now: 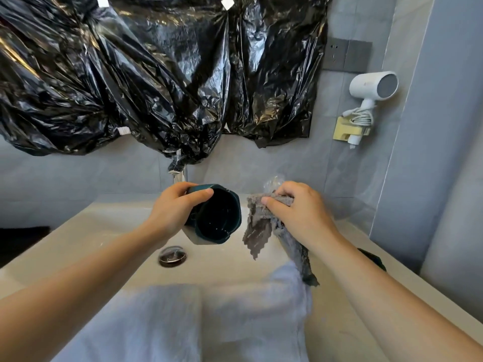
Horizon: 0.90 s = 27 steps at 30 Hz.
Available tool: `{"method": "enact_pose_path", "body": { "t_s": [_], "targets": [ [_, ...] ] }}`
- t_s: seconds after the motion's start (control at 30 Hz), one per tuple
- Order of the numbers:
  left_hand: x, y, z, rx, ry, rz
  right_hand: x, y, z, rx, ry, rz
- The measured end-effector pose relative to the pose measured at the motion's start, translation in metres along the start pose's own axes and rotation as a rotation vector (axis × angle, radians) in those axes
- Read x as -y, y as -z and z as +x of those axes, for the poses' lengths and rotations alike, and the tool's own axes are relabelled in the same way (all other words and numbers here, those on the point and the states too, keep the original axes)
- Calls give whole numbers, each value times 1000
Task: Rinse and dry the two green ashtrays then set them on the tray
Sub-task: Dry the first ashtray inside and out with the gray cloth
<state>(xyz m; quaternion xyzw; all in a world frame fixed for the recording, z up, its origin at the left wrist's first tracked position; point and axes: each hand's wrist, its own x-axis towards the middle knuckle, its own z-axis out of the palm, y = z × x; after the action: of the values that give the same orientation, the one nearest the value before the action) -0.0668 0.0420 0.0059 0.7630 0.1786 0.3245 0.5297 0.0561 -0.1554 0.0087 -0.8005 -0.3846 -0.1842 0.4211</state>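
Fingers (201,196) of our left hand (170,212) are wrapped around the outer wall of one green ashtray (217,218), with the thumb lying across its upper rim. We hold the ashtray in the air above the white sink (104,231), tipped on its side so that its dark interior faces us. It sits up and to the right of the metal drain (172,256) and touches neither the basin nor the faucet (179,173) behind it.

Our right hand (295,212) has its fingers (283,190) bunched around a grey cloth (257,226). Two ends of the cloth hang down below the hand. The cloth is just beside the ashtray's open mouth, and we see a narrow gap between them.

A white towel (183,322) is draped over the near edge of the sink. Black plastic sheeting (156,74) covers the wall above the faucet. A white hair dryer (373,87) hangs in its holder on the right wall, below a grey socket plate (347,56). A dark object (373,257) rests on the surface behind our right forearm; we cannot identify it.
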Motion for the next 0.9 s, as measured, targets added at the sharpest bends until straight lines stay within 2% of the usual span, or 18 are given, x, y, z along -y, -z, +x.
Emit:
{"method": "enact_pose_path", "body": {
  "t_s": [0.17,0.37,0.5,0.6,0.77,0.9],
  "targets": [
    [29,31,22,-49,-16,78,8,-47,12,-30,-75,44],
    [76,57,48,-70,-32,233,2,-107,31,-9,-164,-56],
    [94,64,55,-75,-112,342,-10,-138,33,-45,-285,-89],
    [99,64,57,-54,-156,410,-19,-152,32,7,-311,-50],
    [106,59,60,-28,-91,274,-16,-148,26,89,-206,135],
    [106,58,63,-41,-82,204,-8,-146,23,142,-214,254]
  ]
}}
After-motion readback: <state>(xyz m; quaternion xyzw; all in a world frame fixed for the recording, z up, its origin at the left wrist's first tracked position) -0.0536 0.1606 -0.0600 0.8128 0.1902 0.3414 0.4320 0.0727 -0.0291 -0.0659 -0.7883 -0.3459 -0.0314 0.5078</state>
